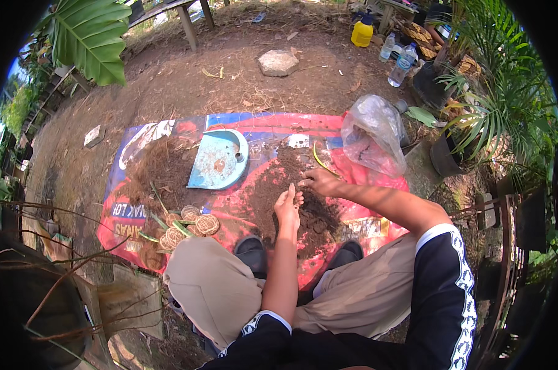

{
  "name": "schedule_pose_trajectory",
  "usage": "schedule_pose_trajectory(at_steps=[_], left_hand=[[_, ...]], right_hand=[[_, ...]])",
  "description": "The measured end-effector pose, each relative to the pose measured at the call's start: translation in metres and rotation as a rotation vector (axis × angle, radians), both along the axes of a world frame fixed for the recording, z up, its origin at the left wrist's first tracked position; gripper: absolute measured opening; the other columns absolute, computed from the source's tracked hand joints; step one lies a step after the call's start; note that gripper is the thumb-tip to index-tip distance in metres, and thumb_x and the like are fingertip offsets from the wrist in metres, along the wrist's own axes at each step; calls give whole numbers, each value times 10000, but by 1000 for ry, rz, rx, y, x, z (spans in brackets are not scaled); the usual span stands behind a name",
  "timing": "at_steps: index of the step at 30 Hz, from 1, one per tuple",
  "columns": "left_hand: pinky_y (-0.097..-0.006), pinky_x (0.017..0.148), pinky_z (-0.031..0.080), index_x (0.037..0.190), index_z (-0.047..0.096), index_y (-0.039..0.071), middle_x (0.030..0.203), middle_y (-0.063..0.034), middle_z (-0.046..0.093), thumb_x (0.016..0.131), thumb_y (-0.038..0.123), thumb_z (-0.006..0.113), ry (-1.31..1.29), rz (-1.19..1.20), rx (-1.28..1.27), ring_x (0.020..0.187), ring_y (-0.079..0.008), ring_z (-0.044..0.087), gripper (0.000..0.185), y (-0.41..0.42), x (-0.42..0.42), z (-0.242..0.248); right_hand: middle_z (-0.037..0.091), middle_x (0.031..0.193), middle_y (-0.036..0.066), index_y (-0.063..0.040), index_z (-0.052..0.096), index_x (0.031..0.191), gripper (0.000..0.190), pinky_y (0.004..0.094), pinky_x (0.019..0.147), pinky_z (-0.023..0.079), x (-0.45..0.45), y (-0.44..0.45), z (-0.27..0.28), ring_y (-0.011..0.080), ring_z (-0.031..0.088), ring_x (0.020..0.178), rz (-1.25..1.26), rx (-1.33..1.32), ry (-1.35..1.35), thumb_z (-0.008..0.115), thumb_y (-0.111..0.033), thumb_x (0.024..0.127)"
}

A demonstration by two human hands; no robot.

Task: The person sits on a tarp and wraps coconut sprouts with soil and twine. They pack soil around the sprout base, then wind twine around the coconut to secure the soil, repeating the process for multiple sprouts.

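Note:
Over a spread of dark soil (272, 185) on a red and blue printed plastic banner (279, 121), my left hand (288, 206) is raised with its fingers curled. Close beside it, my right hand (319, 181) has its thumb and fingertips pinched together; whether anything small is between them cannot be told. A light blue plastic dustpan (219, 159) lies left of the soil. Farther left is a heap of brown fibre (156, 171). Several balls of wound twine (207, 225) and cut green stems (183, 228) rest near my left knee. A curved green-yellow leaf strip (323, 159) lies beyond my right hand.
A clear plastic bag (374, 134) stands at the banner's right edge. Beyond it are water bottles (402, 64), a yellow pressure sprayer (362, 31) and potted plants (448, 155). A stone (279, 63) lies on the ground ahead, loose twine (263, 102) nearer. Bare branches (66, 273) reach in at left.

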State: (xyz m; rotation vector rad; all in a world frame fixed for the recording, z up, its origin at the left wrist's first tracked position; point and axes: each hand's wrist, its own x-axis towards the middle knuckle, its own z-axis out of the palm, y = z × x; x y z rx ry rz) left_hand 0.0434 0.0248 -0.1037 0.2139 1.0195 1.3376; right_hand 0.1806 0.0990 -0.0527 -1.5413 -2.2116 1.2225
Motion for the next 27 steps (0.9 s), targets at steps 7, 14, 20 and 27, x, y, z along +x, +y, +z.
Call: schedule_pose_trajectory(at_steps=[7,14,20,27], left_hand=[[-332,938,407,1192,468,48,1018,-24,512,907,290,570,-418,77,72,909,-105,510,388,1,5,7],[-328,934,394,1185,510,38,1076,-28,563,913,186,560,-149,-74,154,966,-102,527,314,5,12,4],[-326,913,413,1200,504,26,1125,-29,546,917,147,546,-190,12,78,948,-107,535,310,3,14,5],[-340,891,437,1204,495,4,1135,-43,534,916,94,535,-168,124,42,959,-121,536,305,5,19,5]], right_hand=[[584,687,22,-22,642,921,161,247,574,436,-2,-13,-4,61,510,632,-128,-176,338,649,-160,838],[646,808,114,-21,651,923,199,325,663,490,2,-12,-6,202,619,721,37,341,80,685,-124,756],[653,895,159,-30,652,942,212,366,773,480,5,-5,1,281,619,858,185,237,54,652,-131,756],[669,775,77,-21,660,894,219,283,627,490,0,-1,15,129,621,685,-46,-168,170,690,-196,765]])
